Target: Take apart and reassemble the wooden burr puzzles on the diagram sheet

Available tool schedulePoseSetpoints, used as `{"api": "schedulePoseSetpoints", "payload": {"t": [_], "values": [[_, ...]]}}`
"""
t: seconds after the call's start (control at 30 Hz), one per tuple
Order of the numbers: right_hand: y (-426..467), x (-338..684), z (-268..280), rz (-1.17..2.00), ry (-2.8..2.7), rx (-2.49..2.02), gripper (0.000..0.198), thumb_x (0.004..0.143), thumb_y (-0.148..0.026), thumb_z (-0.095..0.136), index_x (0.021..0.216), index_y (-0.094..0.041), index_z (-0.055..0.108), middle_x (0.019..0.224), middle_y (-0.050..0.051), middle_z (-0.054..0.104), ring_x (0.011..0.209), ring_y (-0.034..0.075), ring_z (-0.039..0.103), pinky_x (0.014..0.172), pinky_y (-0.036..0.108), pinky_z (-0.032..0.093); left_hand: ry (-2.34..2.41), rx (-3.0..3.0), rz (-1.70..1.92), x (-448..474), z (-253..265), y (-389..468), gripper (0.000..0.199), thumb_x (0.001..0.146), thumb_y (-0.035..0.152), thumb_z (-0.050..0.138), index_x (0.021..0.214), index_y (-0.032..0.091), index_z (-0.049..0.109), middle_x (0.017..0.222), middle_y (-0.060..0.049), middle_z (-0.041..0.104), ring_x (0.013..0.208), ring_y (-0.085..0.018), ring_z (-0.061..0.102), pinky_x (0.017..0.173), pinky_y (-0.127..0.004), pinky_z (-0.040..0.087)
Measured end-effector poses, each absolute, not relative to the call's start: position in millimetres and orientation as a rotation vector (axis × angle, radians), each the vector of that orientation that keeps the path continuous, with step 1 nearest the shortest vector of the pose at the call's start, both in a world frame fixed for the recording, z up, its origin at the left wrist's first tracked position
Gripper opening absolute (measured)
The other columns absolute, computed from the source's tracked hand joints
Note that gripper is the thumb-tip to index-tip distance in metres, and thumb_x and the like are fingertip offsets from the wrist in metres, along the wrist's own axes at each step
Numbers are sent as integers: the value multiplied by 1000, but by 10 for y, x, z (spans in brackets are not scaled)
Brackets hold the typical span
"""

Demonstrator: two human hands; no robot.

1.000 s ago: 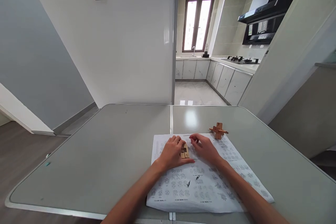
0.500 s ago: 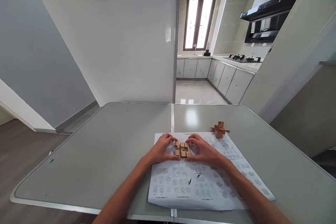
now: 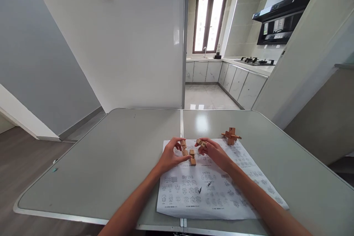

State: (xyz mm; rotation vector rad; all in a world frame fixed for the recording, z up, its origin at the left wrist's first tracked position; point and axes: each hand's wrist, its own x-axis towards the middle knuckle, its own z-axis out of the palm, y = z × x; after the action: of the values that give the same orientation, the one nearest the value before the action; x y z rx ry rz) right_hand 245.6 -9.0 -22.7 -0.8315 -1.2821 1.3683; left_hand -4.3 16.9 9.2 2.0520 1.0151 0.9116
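My left hand (image 3: pixel 173 153) has thumb and fingers closed around a notched wooden puzzle piece (image 3: pixel 184 148), tilted on end. Between my hands, another notched wooden puzzle piece (image 3: pixel 193 162) lies on the printed sheet (image 3: pixel 190 206), close to my left thumb tip. My right hand (image 3: pixel 214 152) pinches a third wooden puzzle piece (image 3: pixel 201 142), raised above the paper, with a dark mark on its side. The sheet beneath carries small line drawings of shapes.
An assembled wooden cross-shaped puzzle (image 3: pixel 231 136) stands at the sheet's far right corner. The grey folding table (image 3: pixel 105 162) has a metal seam down its middle. A small teal bit (image 3: pixel 54 170) lies at the left edge. Beyond is a kitchen with counters (image 3: pixel 240 81).
The wooden pieces were side by side between both hands. Now my right hand has lifted one away, and my left hand has tilted another up. The middle piece stays on the sheet.
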Motion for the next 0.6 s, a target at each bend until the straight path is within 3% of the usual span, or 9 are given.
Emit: {"api": "schedulePoseSetpoints", "payload": {"t": [0.17, 0.27, 0.4, 0.5, 0.6], "values": [[-74, 2400, -297, 1510, -1133, -744, 51, 87, -65, 68, 119, -24, 68, 101, 9, 68, 72, 20, 61, 72, 38, 51, 1016, 2113, 987, -26, 85, 168, 61, 72, 49, 87, 123, 28, 64, 111, -4, 61, 85, -19, 61, 82, -35, 55], [-111, 2393, -272, 1600, -1084, -755, 53, 86, -55, 75, 130, -28, 63, 96, 5, 68, 70, 18, 61, 73, 36, 50, 1012, 2074, 978, -22, 70, 161, 62, 71, 50, 87, 124, 28, 62, 111, -4, 63, 90, -20, 65, 85, -37, 56], [-164, 2393, -212, 1674, -1105, -772, 70, 84, -45, 81, 146, -31, 51, 107, 6, 71, 82, 19, 66, 82, 36, 51, 942, 1860, 842, 4, 57, 138, 70, 79, 49, 81, 137, 29, 48, 98, 0, 69, 79, -18, 69, 78, -35, 58], [-183, 2388, -181, 1702, -1150, -752, 80, 83, -42, 82, 152, -32, 44, 115, 8, 72, 95, 21, 69, 90, 38, 52, 880, 1742, 792, 32, 64, 113, 73, 81, 49, 79, 141, 29, 43, 101, -2, 69, 65, -13, 66, 66, -31, 57], [-188, 2389, -172, 1745, -1147, -683, 85, 84, -37, 82, 156, -34, 38, 114, 7, 73, 100, 21, 70, 96, 38, 50, 873, 1720, 795, 53, 81, 92, 72, 79, 46, 82, 139, 28, 45, 104, -3, 70, 69, -13, 67, 66, -29, 56]]}}
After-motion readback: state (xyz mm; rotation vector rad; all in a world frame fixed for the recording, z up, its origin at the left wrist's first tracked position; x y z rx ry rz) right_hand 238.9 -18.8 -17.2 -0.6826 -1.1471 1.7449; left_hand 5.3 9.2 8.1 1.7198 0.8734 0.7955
